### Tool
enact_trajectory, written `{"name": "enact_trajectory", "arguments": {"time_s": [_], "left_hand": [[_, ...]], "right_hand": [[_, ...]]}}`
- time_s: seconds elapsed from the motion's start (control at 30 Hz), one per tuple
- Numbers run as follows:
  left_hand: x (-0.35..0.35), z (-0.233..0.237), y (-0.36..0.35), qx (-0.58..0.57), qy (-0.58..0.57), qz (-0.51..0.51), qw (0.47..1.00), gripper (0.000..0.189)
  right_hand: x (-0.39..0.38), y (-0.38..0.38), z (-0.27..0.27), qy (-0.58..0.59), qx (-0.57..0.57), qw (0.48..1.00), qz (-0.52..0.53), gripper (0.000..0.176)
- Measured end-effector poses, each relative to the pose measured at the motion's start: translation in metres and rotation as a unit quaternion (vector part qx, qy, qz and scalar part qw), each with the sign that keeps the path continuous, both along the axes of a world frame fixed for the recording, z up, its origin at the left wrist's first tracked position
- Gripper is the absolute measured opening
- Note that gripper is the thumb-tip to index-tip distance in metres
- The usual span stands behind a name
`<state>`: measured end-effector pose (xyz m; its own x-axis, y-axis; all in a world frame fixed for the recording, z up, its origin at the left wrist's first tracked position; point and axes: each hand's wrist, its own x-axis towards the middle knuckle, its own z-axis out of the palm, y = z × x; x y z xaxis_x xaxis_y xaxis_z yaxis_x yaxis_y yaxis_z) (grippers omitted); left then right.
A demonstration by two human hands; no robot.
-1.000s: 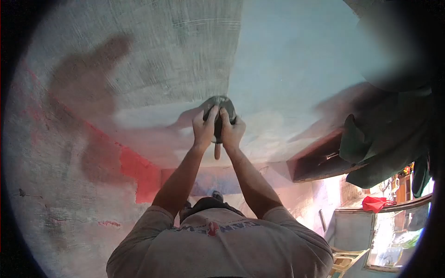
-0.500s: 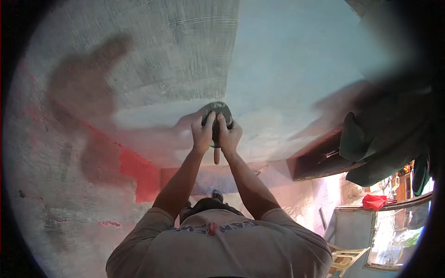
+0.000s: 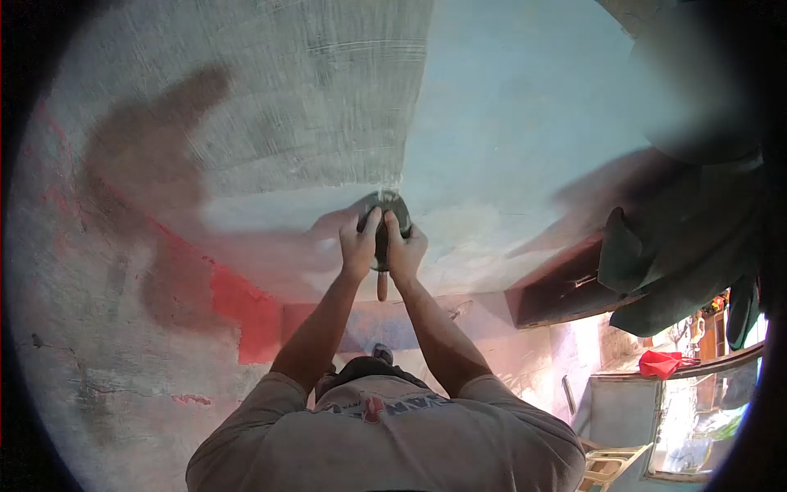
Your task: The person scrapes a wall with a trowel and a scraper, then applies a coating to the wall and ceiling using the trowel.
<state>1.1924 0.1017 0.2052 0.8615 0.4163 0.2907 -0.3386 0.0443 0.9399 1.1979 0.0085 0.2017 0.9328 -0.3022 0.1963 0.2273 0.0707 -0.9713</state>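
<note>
Both my hands grip a dark, rounded, trowel-like tool (image 3: 381,239) against the wall in front of me. Its wooden handle (image 3: 383,287) points down between my wrists. My left hand (image 3: 359,244) clasps the left side, thumb laid along the middle. On the opposite side my right hand (image 3: 405,246) mirrors it, the thumbs almost side by side. The tool's upper edge lies at the lower corner where a scratched grey wall area (image 3: 311,107) meets smooth pale blue paint (image 3: 525,107). Small whitish marks show at that edge. Parts of the fingers are hidden behind the tool.
Dark green cloth (image 3: 680,254) hangs at the right beside a dark wooden ledge (image 3: 557,291). Below it are a red cloth (image 3: 660,363) on a cabinet-like piece and a pale chair (image 3: 611,467). A red paint patch (image 3: 246,316) marks the left wall.
The whole view has shifted slightly, and my hands with the tool sit a little lower in it. Both hands keep the same grip. Whitish marks at the tool's upper edge show more clearly.
</note>
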Motion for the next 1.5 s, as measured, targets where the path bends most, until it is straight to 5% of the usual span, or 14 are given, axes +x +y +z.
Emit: {"name": "enact_trajectory", "arguments": {"time_s": [0.13, 0.3, 0.43, 0.5, 0.6, 0.67, 0.73, 0.77, 0.9, 1.03, 1.3, 1.4, 1.5], "left_hand": [[0.001, 0.023, 0.006, -0.031, 0.029, -0.045, 0.998, 0.027], [0.002, -0.031, -0.004, -0.017, 0.027, 0.012, 0.999, 0.030], [0.009, 0.044, 0.007, -0.001, 0.005, -0.032, 0.999, 0.031], [0.012, 0.037, 0.007, 0.010, 0.021, -0.015, 1.000, 0.031], [0.011, -0.021, 0.001, 0.056, -0.033, 0.014, 0.998, 0.031], [0.004, -0.079, -0.003, 0.042, 0.036, 0.026, 0.998, 0.028], [0.004, -0.059, -0.007, 0.018, 0.030, 0.021, 0.999, 0.029], [0.002, -0.044, -0.009, 0.007, 0.029, 0.016, 0.999, 0.029], [0.006, 0.006, -0.009, -0.018, 0.036, -0.016, 0.999, 0.030], [-0.001, -0.057, -0.010, 0.009, 0.070, -0.018, 0.997, 0.025], [0.013, 0.017, -0.014, -0.031, 0.014, -0.015, 0.999, 0.030], [0.006, -0.021, -0.009, 0.053, 0.052, 0.004, 0.997, 0.030], [-0.004, -0.047, -0.016, 0.001, 0.071, 0.005, 0.997, 0.031]], "right_hand": [[0.004, -0.003, 0.022, 0.008, -0.025, 1.000, 0.006, 0.040], [-0.005, 0.000, -0.010, -0.009, -0.013, 1.000, -0.012, 0.041], [0.009, -0.007, 0.042, 0.006, -0.039, 0.999, 0.022, 0.042], [0.011, -0.006, 0.056, 0.015, -0.042, 0.998, 0.034, 0.041], [0.003, -0.009, -0.004, 0.025, -0.065, 0.998, 0.006, 0.042], [-0.003, -0.007, -0.050, 0.015, -0.003, 1.000, 0.002, 0.042], [-0.002, -0.006, -0.057, 0.010, 0.030, 0.999, 0.005, 0.041], [0.009, -0.011, -0.055, 0.031, -0.044, 0.999, 0.004, 0.037], [0.009, -0.014, 0.004, 0.023, -0.003, 0.999, 0.030, 0.041], [0.000, -0.017, -0.046, 0.065, -0.024, 0.998, 0.010, 0.038], [0.014, -0.019, 0.010, 0.023, 0.010, 0.999, 0.034, 0.043], [0.006, -0.016, -0.009, 0.056, -0.005, 0.998, 0.013, 0.045], [0.004, -0.014, -0.050, 0.063, 0.004, 0.998, -0.004, 0.044]]}}
